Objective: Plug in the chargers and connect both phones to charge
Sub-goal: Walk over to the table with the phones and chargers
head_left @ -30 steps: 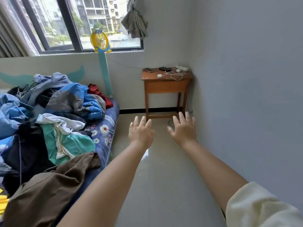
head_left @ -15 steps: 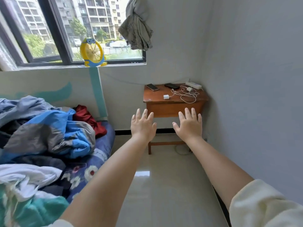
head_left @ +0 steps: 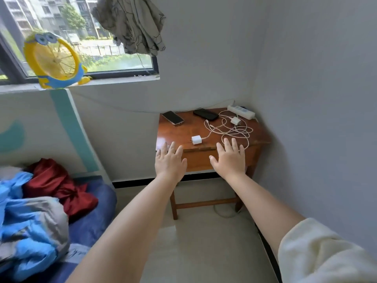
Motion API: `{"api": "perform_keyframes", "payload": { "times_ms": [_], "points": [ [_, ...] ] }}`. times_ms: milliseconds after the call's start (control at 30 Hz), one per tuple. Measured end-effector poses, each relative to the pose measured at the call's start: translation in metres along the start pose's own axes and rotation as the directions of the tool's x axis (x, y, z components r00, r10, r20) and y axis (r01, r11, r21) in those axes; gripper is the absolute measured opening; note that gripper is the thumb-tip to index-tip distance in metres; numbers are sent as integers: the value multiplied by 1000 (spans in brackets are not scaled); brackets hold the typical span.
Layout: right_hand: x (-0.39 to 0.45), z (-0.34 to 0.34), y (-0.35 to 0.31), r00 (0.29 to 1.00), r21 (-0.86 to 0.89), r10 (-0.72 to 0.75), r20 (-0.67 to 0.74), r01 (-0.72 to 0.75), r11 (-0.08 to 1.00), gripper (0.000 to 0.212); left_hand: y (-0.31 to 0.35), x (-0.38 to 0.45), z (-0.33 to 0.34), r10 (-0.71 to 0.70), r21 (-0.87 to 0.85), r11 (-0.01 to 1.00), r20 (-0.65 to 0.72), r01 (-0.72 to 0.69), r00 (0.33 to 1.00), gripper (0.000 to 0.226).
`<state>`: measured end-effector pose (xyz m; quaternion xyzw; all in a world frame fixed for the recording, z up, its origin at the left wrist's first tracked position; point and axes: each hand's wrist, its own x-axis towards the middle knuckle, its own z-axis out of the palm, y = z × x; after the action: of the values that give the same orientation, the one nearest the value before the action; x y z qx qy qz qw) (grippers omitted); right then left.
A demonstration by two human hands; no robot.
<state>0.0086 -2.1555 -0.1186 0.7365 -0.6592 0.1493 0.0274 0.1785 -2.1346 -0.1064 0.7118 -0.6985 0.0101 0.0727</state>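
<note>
Lying just beyond the right hand (head_left: pixel 229 160): white charger (head_left: pixel 196 139).

2 dark phones lying flat at the table's back edge — left phone (head_left: pixel 173 118), right phone (head_left: pixel 206 114), white charger (head_left: pixel 196 139) near the front, second charger (head_left: pixel 235 121) beside the power strip (head_left: pixel 241 111), tangled white cables (head_left: pixel 230 130) — nothing plugged in

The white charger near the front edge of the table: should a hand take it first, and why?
Probably yes: the left hand could reach forward and pick up the near charger. Both hands are open and hold nothing, this charger lies unplugged closest to them, and the power strip waits at the table's back right corner.
</note>
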Motion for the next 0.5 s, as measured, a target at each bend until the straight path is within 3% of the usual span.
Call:
{"api": "perform_keyframes", "payload": {
  "times_ms": [300, 500],
  "points": [
    [151, 90, 25, 990, -1, 15, 139, -15, 1000, 53, -8, 171, 62, -24, -56, 998, 115, 31, 993, 51],
    [236, 146, 52, 970, -27, 130, 206, -128, 991, 52, -25, 282, 111, 54, -52, 998, 194, -45, 980, 52]
  ]
}}
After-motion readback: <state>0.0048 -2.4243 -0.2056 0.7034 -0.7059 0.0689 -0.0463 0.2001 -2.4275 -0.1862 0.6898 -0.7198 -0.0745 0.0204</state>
